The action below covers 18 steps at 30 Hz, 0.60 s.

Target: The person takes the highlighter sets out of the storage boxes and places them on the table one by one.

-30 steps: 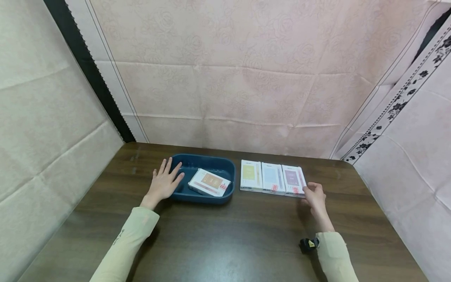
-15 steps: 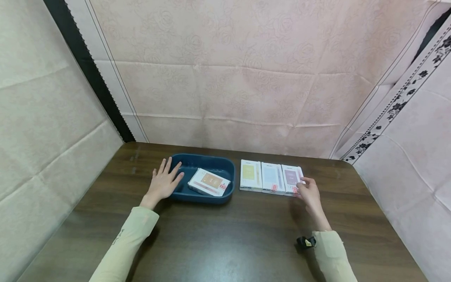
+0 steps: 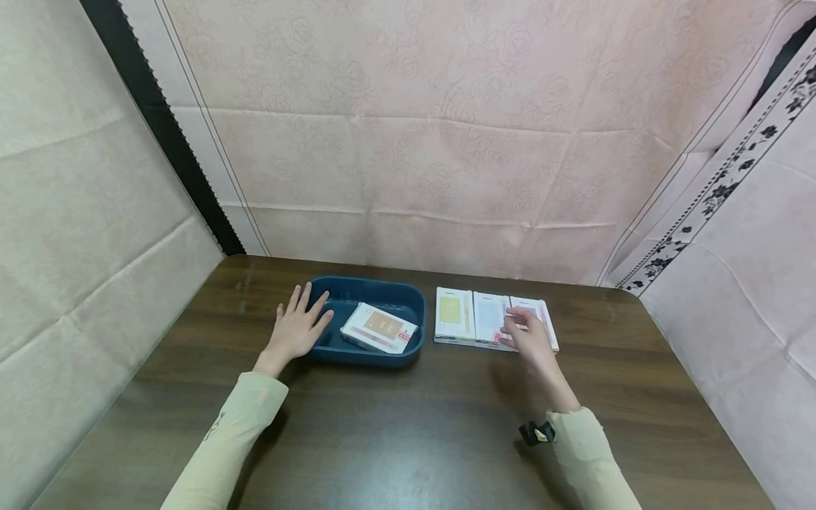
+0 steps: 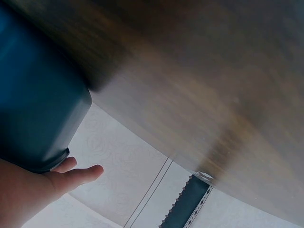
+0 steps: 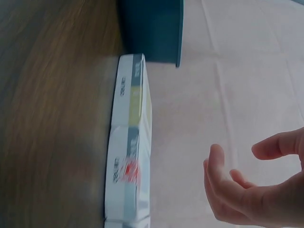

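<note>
A: What could you read on the middle box (image 3: 487, 312), right of the blue tray (image 3: 363, 360)?
B: Little. It bore a pale blue panel and a red mark; the dark lettering along its edge was too blurred to make out.
A: And its neighbours?
B: The yellow-green box (image 3: 450, 312) lay nearest the tray, the end box (image 3: 542, 312) farthest from it, partly covered. All three lay flat in a row.
A: Where were the fingers?
B: Right of the tray, the right hand (image 3: 530, 338) hung over the middle and end boxes, fingers bent, thumb apart, nothing between. The right wrist view showed them clear of the row.
A: The left hand (image 3: 296, 331)?
B: Its fingers were spread at the tray's left rim.
A: Anything inside the tray?
B: A tan-panelled box (image 3: 381, 326), set askew, red print at one end.
A: Materials?
B: The boxes looked like smooth card; the tray was glossy with rounded corners. Beneath it was a wood-grained table (image 3: 395, 432); beyond it, a creased, rose-patterned pinkish cloth (image 3: 408, 156).
</note>
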Tool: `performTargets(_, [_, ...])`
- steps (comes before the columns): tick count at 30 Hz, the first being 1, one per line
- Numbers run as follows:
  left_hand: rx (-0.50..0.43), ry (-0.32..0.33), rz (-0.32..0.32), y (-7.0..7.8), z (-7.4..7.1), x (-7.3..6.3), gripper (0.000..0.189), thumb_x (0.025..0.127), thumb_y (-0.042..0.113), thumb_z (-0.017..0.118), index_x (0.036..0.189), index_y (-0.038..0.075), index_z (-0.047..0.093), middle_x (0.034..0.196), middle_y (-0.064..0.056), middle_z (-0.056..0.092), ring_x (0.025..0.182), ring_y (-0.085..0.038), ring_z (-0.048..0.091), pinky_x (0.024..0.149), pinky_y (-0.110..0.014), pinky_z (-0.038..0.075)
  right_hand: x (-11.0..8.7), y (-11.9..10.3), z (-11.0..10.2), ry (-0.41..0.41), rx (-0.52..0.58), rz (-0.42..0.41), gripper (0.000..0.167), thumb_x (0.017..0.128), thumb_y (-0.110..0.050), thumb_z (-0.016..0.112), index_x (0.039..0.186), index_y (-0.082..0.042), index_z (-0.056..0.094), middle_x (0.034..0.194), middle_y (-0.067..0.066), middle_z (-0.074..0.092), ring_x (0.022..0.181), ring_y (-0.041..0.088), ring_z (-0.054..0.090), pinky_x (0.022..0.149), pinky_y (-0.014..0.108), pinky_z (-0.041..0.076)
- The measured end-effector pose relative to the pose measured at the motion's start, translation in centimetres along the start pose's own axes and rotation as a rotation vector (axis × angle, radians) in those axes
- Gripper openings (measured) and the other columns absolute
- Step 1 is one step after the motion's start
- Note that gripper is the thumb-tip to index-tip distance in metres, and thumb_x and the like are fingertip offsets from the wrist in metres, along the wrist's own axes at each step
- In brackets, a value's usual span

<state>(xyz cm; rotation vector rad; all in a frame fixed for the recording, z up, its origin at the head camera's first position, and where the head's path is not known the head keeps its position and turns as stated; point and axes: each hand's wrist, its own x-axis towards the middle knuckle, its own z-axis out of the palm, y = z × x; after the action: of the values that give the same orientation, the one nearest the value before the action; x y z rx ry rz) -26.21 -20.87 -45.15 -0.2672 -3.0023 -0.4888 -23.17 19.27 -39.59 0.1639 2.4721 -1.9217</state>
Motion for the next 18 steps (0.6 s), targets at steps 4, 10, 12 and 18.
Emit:
performTargets(4, [-0.003,-0.002,0.002,0.0,-0.1,0.0,0.059,0.093,0.049,0.028,0.142,0.016,0.024,0.150,-0.019,0.005,0.137,-0.040,0.000,0.100,-0.068,0.008,-0.1,-0.6,1.0,-0.037,-0.007,-0.019,0.038,0.091,-0.003,0.042,0.126,0.012,0.036,0.122,0.031,0.042,0.086,0.015,0.060,0.084,0.037,0.050])
performTargets(10, [-0.009,-0.003,0.004,0.1,-0.2,0.1,0.058,0.094,0.046,0.030,0.142,0.015,0.025,0.150,-0.019,0.005,0.137,-0.040,0.000,0.100,-0.068,0.007,0.0,-1.1,2.3,-0.123,-0.052,-0.083,0.036,0.091,-0.002,0.044,0.123,0.012,0.041,0.121,0.033,0.046,0.106,0.036,0.055,0.086,0.040,0.048])
performTargets(12, [-0.006,-0.002,0.004,0.1,-0.2,0.1,0.057,0.094,0.045,0.032,0.142,0.015,0.025,0.150,-0.019,0.005,0.137,-0.040,0.001,0.100,-0.068,0.007,0.1,-1.2,2.8,-0.154,-0.062,-0.122,0.034,0.090,-0.001,0.045,0.121,0.012,0.043,0.118,0.034,0.048,0.105,0.037,0.056,0.084,0.039,0.049])
performTargets(18, [0.005,0.000,0.005,0.0,0.0,0.0,0.057,0.094,0.045,0.033,0.142,0.016,0.024,0.150,-0.019,0.006,0.137,-0.040,0.002,0.100,-0.068,0.009,0.1,-1.6,4.0,-0.257,-0.105,-0.226,0.034,0.088,-0.003,0.050,0.120,0.009,0.048,0.116,0.030,0.053,0.104,0.039,0.056,0.083,0.040,0.049])
